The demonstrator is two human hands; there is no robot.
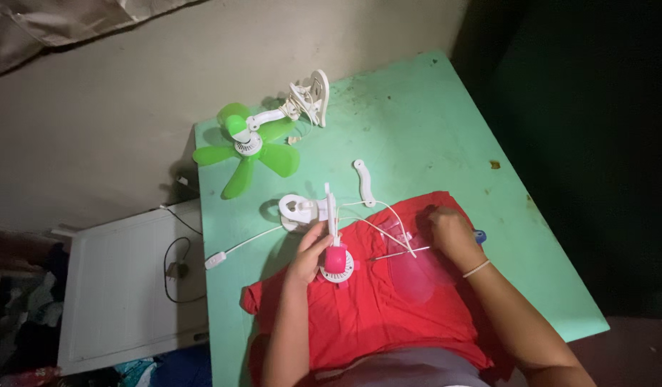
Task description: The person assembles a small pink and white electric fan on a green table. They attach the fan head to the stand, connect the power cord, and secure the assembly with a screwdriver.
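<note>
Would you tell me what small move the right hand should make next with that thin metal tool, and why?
Probably bring the thin tool in the right hand leftward to the pink motor hub: the left hand holds that hub against the red cloth, and the tip points toward it but stays apart.

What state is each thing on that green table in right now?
Green fan: whole, lying flat, untouched.
Pink fan motor: bladeless, held by the left hand.
Pink blades: detached, on the red cloth.
Screwdriver: gripped by the right hand.
White strap piece: loose.
</note>
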